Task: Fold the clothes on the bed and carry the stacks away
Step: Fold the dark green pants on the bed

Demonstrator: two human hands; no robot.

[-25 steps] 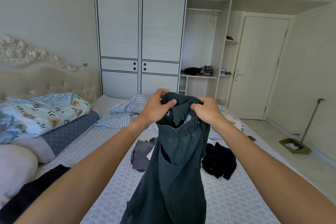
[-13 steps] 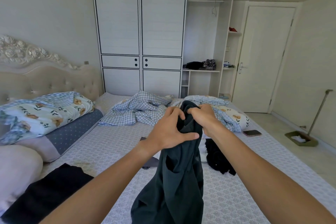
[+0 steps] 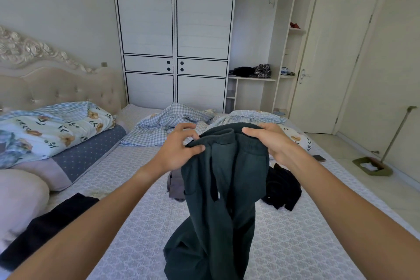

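Note:
I hold dark green trousers (image 3: 225,191) up by their elastic waistband over the bed (image 3: 141,225). My left hand (image 3: 177,150) pinches the waistband's left side between thumb and fingers. My right hand (image 3: 270,141) grips its right side. The legs hang down and bunch on the mattress in front of me. Behind the trousers lie a grey garment (image 3: 176,185) and a crumpled black garment (image 3: 283,185). Another black garment (image 3: 50,225) lies flat at the bed's near left.
Pillows and a floral quilt (image 3: 52,127) are piled at the left by the headboard. A checked blanket (image 3: 172,123) lies rumpled at the far end. A phone (image 3: 318,158) sits at the bed's right edge. Wardrobe (image 3: 175,36), door (image 3: 329,63) and a dustpan (image 3: 372,166) stand beyond.
My hands have moved apart, spreading the waistband wider, and come lower over the bed. My view has tilted down.

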